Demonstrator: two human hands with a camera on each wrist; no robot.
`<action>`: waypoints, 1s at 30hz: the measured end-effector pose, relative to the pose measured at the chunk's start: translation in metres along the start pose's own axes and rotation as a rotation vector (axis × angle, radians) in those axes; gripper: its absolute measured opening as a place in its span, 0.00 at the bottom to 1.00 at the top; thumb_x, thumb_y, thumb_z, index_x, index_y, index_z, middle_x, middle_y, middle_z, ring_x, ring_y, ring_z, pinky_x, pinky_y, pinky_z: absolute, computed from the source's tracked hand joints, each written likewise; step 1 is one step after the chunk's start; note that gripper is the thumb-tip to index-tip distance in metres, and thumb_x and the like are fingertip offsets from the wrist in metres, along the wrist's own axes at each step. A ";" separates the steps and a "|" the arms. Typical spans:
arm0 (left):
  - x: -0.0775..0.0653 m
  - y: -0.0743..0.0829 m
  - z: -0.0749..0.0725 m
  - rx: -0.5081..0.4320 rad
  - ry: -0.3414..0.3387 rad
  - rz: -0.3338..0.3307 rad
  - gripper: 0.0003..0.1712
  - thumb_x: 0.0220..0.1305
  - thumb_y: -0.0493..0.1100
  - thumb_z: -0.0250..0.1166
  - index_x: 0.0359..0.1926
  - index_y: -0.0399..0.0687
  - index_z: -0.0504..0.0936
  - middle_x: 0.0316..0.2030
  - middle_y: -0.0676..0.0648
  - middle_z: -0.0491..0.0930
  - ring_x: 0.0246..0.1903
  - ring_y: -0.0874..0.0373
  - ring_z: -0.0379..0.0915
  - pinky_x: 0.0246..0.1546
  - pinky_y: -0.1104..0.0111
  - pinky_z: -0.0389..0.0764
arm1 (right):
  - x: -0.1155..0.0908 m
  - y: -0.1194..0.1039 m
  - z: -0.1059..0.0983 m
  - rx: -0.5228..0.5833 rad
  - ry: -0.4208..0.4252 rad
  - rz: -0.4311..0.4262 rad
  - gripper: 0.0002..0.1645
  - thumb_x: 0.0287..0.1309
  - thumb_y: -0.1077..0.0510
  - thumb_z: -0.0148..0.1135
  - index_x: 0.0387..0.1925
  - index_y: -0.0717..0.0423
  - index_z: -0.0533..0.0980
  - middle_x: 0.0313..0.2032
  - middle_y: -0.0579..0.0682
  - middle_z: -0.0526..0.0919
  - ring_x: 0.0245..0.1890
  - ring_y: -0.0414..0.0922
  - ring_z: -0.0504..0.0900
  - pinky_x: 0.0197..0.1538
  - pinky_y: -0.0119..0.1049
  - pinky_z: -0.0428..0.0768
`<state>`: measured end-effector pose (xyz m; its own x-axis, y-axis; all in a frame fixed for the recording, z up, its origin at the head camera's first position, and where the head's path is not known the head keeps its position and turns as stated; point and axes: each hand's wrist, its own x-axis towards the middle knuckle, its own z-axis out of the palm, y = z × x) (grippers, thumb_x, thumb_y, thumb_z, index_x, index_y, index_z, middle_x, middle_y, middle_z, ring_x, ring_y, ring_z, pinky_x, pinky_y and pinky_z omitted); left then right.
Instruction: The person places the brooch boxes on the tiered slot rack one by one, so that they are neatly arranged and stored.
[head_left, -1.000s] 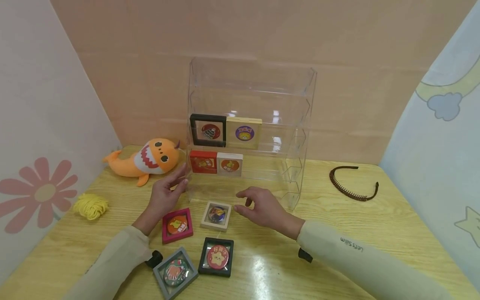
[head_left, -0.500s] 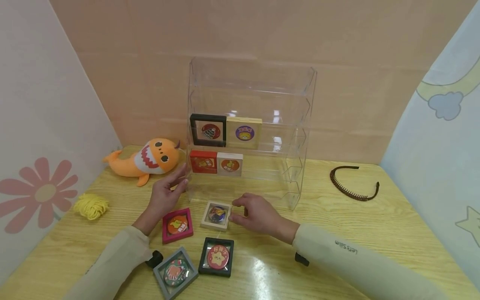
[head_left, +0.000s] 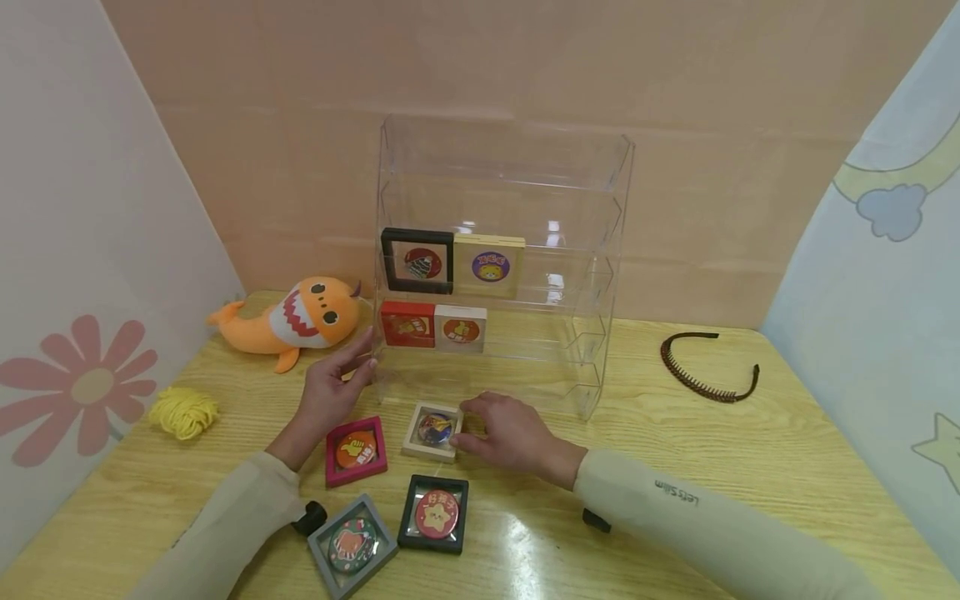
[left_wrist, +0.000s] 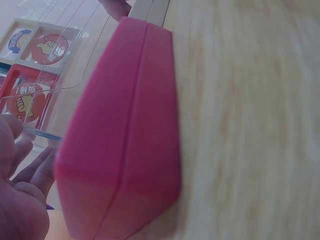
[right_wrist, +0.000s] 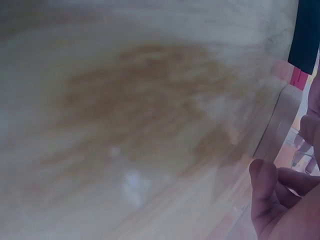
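Beside the left edge of a clear acrylic tiered rack (head_left: 510, 173), my left hand (head_left: 332, 392) rests its thumb and fingertips, touching that side. A magenta square frame with an orange badge (head_left: 355, 451) lies below this hand and fills much of the left wrist view as a magenta block (left_wrist: 120, 130). My right hand (head_left: 510, 431) is at the right side of a cream frame with a blue badge (head_left: 433, 428), its thumb at the near part of that edge and forefinger by the far corner. In the right wrist view the thumb (right_wrist: 262, 175) is right at the cream frame (right_wrist: 280, 122).
The rack holds a black frame (head_left: 417, 262), a pale yellow frame (head_left: 488, 266), a red frame (head_left: 407, 325) and a white frame (head_left: 460, 330). Nearer lie a grey frame (head_left: 352, 546) and a black star-badge frame (head_left: 433, 514). Around are a plush shark (head_left: 300, 315), yellow yarn (head_left: 183, 412) and headband (head_left: 701, 387).
My right hand has moved left across the table, from just beside the cream frame to its right edge. The left hand and the frames have stayed in place.
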<state>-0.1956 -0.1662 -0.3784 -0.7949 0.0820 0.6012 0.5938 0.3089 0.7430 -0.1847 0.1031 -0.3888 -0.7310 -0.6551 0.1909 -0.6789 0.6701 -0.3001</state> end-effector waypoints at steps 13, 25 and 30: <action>0.000 0.003 0.000 -0.011 -0.004 -0.027 0.25 0.60 0.21 0.58 0.59 0.25 0.69 0.55 0.30 0.71 0.45 0.34 0.75 0.37 0.77 0.79 | 0.004 -0.007 0.002 -0.051 -0.060 0.096 0.31 0.57 0.39 0.62 0.51 0.58 0.77 0.44 0.51 0.81 0.36 0.42 0.79 0.30 0.32 0.78; 0.000 0.005 -0.001 -0.003 -0.013 -0.059 0.25 0.61 0.23 0.58 0.60 0.28 0.69 0.55 0.31 0.71 0.46 0.35 0.75 0.37 0.78 0.78 | 0.004 -0.005 0.002 -0.047 -0.102 0.101 0.30 0.58 0.37 0.61 0.49 0.57 0.77 0.37 0.47 0.79 0.31 0.39 0.75 0.24 0.31 0.74; 0.000 0.003 0.000 -0.016 -0.001 -0.045 0.25 0.60 0.22 0.58 0.60 0.26 0.69 0.55 0.30 0.71 0.45 0.35 0.75 0.37 0.77 0.79 | 0.004 -0.004 0.002 -0.035 -0.109 0.104 0.33 0.58 0.37 0.60 0.52 0.59 0.76 0.44 0.51 0.79 0.38 0.43 0.78 0.31 0.35 0.79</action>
<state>-0.1942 -0.1656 -0.3761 -0.8209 0.0693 0.5668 0.5594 0.2968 0.7740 -0.1844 0.0966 -0.3889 -0.7871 -0.6143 0.0569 -0.6031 0.7469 -0.2801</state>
